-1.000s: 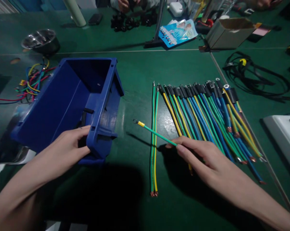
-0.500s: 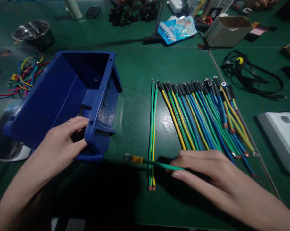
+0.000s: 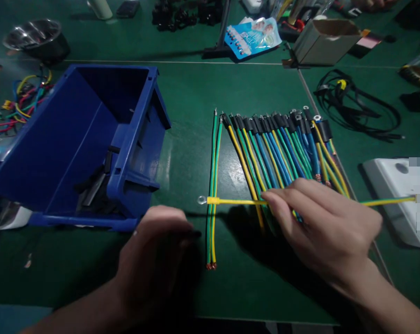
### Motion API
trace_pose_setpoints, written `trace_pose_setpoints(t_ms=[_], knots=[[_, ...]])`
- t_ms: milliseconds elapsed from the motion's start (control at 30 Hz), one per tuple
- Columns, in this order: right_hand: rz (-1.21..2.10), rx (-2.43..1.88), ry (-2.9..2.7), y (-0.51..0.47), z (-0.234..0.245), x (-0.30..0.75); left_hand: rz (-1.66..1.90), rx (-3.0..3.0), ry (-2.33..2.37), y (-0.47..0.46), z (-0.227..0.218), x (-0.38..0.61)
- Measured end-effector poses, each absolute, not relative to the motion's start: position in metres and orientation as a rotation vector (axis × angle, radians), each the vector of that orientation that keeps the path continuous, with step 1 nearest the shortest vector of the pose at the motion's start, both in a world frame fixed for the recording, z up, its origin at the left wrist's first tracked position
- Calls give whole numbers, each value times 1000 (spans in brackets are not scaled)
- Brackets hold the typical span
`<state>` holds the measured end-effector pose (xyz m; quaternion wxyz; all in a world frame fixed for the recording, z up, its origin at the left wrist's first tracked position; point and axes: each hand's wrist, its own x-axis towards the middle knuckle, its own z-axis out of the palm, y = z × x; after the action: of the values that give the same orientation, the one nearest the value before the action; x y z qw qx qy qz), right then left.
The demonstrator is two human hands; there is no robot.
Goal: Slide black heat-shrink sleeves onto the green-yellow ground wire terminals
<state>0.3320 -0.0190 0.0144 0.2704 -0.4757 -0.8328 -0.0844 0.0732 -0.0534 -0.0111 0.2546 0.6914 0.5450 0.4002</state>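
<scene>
My right hand [image 3: 314,227] pinches a yellow-green wire [image 3: 241,202], which runs level and passes out behind the hand to the right. A ring terminal [image 3: 202,200] with a yellow sleeve forms the wire's left end. My left hand [image 3: 154,250] is closed, and the dark tip of a black heat-shrink tube [image 3: 196,234] sticks out from its fingertips, apart from the terminal. Under the held wire lie two yellow-green wires [image 3: 213,162] with bare copper ends. More black tube pieces [image 3: 94,188] lie inside the blue bin [image 3: 136,153] at left.
A row of green, yellow and blue wires [image 3: 272,153] with black-sleeved ends lies at the centre right. A white device [image 3: 387,185] stands at the right, with a coiled black cable [image 3: 363,106] behind it. A metal bowl [image 3: 39,41] and cardboard box [image 3: 326,44] stand at the back.
My left hand has come out of the blue bin and moved right, with a black heat-shrink tube in its fingers. My right hand has shifted up and right with the wire.
</scene>
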Motion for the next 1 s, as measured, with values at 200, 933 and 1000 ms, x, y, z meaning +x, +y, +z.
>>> trace_pose_setpoints(t_ms=[200,933,1000], knots=[[-102,-1376,-2117,-2,-5,336,928,1459,1394,-9,-17,96],[-133,-1245,-2185,-3,-12,338,960,1089,1403,-4,-22,96],[-138,-1251,-2197,-3,-12,338,957,1101,1391,-5,-20,95]])
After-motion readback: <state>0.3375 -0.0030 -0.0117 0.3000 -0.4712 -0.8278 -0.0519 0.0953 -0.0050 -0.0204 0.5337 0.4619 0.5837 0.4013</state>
